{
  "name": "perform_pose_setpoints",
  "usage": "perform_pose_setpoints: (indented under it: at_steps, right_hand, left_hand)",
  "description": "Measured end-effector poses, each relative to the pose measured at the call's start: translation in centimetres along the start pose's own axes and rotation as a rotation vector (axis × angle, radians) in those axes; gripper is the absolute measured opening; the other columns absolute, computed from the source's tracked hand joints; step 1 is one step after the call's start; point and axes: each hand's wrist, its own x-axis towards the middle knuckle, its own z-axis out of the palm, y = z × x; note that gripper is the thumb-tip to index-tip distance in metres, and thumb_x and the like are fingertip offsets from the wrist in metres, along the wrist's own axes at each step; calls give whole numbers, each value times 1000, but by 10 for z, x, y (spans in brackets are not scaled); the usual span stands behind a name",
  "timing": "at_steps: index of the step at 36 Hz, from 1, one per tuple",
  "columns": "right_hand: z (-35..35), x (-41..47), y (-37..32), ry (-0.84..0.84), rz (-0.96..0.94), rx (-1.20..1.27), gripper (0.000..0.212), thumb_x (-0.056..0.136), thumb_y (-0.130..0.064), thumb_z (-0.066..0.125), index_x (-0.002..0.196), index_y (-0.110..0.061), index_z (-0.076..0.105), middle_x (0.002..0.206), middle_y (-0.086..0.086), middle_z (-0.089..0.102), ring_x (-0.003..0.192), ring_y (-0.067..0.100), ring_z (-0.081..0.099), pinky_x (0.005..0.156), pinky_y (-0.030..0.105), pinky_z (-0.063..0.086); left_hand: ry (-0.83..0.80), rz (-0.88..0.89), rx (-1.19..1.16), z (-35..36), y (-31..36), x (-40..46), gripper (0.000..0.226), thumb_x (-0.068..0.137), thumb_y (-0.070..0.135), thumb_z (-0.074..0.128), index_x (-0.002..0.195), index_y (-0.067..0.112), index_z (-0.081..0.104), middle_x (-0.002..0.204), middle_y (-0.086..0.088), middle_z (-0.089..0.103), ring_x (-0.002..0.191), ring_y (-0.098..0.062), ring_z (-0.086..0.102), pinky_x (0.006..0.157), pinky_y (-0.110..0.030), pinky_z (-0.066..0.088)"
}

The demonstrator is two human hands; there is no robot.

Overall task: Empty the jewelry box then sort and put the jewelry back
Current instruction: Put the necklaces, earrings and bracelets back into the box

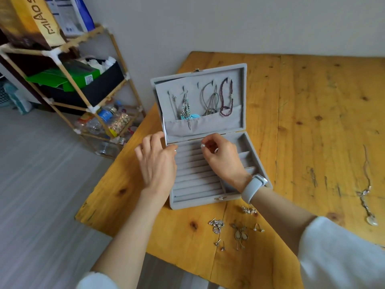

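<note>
Over jewelry box (210,182) — both hands.

This looks like a room in a home. A knotty pine table (291,122) with visible plank seams stands against a plain white wall (229,24), over pale grey floorboards (41,174). Beside it a light bamboo shelf rack (68,59), its joints bound in white, is crammed with household clutter: a green carton (62,77) in a black bin (100,80), plastic bottles (106,117) on the lowest tier, and a yellow-brown printed box (27,19) on top. A grey velvet jewelry box (208,142) stands open on the table, with earrings (235,230) and a pendant necklace (367,195) lying loose on the wood, personal belongings rather than shop stock.
</note>
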Motion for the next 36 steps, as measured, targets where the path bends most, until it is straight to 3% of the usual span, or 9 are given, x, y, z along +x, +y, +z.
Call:
perform_pose_setpoints:
  at_steps: [6,10,17,24,31,36]
  right_hand:
    - [12,6,-1,-24,-56,-45,7,84,-7,58,91,-6,61,82,9,67,77,25,60,71,22,39]
    - [17,10,-1,-23,-82,-83,9,84,-8,58,92,-5,61,86,10,68,84,27,60,74,27,40]
    - [26,17,-7,-90,-141,-230,12,85,-15,58,95,-11,63,91,7,67,95,26,55,80,33,39]
    - [35,23,-10,-137,-252,-409,13,85,-18,58,96,-13,63,102,5,65,102,27,51,84,36,34]
    - [41,22,-8,-108,-298,-509,13,84,-12,56,95,-8,62,102,11,63,99,32,51,81,38,35]
    - [43,20,-6,-95,-335,-501,7,73,-7,59,78,-5,64,77,16,64,75,36,59,66,41,44]
  left_hand:
    - [11,-86,-47,7,0,0,19,69,11,78,86,18,75,102,-9,63,97,-34,54,78,-44,37]
    - [31,-103,-67,12,-1,-1,18,69,12,77,86,18,75,93,-5,65,91,-30,56,78,-35,27]
    - [-43,-87,-110,8,1,-7,28,72,5,73,97,16,73,104,-10,64,93,-32,57,75,-41,39]
    - [44,-120,-200,6,-1,-24,30,69,4,74,96,15,72,112,-8,61,89,-26,62,72,-40,43]
    - [1,-130,-84,4,2,-25,28,70,7,70,97,15,73,113,-10,61,93,-30,59,73,-41,42]
    - [12,-93,-28,4,1,-23,33,66,8,72,97,17,73,109,-11,62,88,-31,59,72,-41,43]
